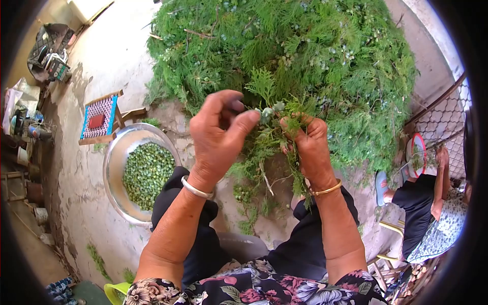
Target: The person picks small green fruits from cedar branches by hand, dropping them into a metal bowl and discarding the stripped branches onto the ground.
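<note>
Feathery green foliage hangs from my right hand (pixel 308 145), whose fingers are wrapped round a leafy sprig (pixel 294 168). Pale green cones (pixel 267 114) sit at the top of that sprig, between my two hands. My left hand (pixel 218 132) is at the cones, its thumb pointing at them and its fingers curled; whether it pinches one is too small to tell. Beyond both hands rises a large heap of cut branches (pixel 284 46). A metal basin (pixel 114 170) at the left holds many small green cones (pixel 147 175).
A small stool with a woven seat (pixel 99 118) stands behind the basin. At the right sits another person (pixel 432 218), with hands near a red-rimmed round container (pixel 418 152), beside a wire mesh fence (pixel 442 114). A yellow-green container (pixel 116 291) is at the lower left.
</note>
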A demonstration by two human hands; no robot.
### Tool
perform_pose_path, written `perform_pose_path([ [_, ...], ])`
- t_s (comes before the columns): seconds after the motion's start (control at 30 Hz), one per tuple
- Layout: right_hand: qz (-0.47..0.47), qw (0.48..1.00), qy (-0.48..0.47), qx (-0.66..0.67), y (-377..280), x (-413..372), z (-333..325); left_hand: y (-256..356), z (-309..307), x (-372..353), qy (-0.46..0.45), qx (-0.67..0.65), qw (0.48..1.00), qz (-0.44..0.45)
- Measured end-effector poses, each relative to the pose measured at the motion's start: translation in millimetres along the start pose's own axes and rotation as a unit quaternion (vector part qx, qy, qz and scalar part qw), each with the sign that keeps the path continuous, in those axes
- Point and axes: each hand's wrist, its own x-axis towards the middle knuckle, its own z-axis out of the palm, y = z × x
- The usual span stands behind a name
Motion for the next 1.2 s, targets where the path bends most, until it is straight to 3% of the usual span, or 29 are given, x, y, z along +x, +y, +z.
perform_pose_path([
  [0.13,0.021,1.000,0.001,-0.020,-4,-2,5,3,4,-9,-0.087,0.092,0.992,-0.017],
  [0.17,-0.020,0.998,-0.008,-0.052,-3,-2,8,1,6,-10,-0.086,0.093,0.992,-0.019],
  [0.23,-0.060,0.995,-0.017,-0.084,0,-2,9,-4,10,-9,-0.027,0.119,0.991,0.060],
  [0.3,-0.223,0.926,0.036,-0.304,8,-1,7,-7,7,-8,-0.028,0.165,0.981,0.093],
  [0.4,-0.266,0.915,0.022,-0.302,10,2,8,-11,0,-4,-0.039,0.229,0.960,0.157],
  [0.53,-0.157,0.962,-0.007,-0.224,-3,-4,12,-10,-5,0,-0.093,0.239,0.952,0.169],
  [0.67,-0.141,0.958,-0.031,-0.246,-6,-5,9,-5,-11,1,-0.131,0.247,0.948,0.153],
  [0.77,-0.123,0.964,-0.060,-0.227,-7,-7,9,-2,-13,0,-0.164,0.268,0.946,0.077],
  [0.87,-0.130,0.965,-0.068,-0.220,-6,-8,8,-7,-13,1,-0.148,0.230,0.961,0.050],
  [0.93,-0.141,0.967,-0.064,-0.203,-5,-9,8,-3,-13,4,-0.095,0.096,0.990,-0.041],
  [0.97,-0.114,0.974,-0.064,-0.187,-5,-9,9,1,-15,6,-0.095,0.096,0.990,-0.041],
  [1.0,-0.088,0.979,-0.065,-0.170,-6,-9,9,6,-17,8,-0.091,0.012,0.990,-0.106],
  [1.07,-0.054,0.983,-0.077,-0.155,-12,-8,10,15,-19,8,-0.078,-0.109,0.967,-0.218],
  [1.1,-0.019,0.986,-0.089,-0.140,-14,-8,10,13,-21,9,-0.078,-0.109,0.967,-0.218],
  [1.17,0.002,0.992,-0.076,-0.103,-9,-8,6,4,-32,12,-0.078,-0.355,0.897,-0.252],
  [1.2,0.024,0.996,-0.062,-0.066,-6,-9,3,-4,-43,17,-0.079,-0.355,0.897,-0.252],
])
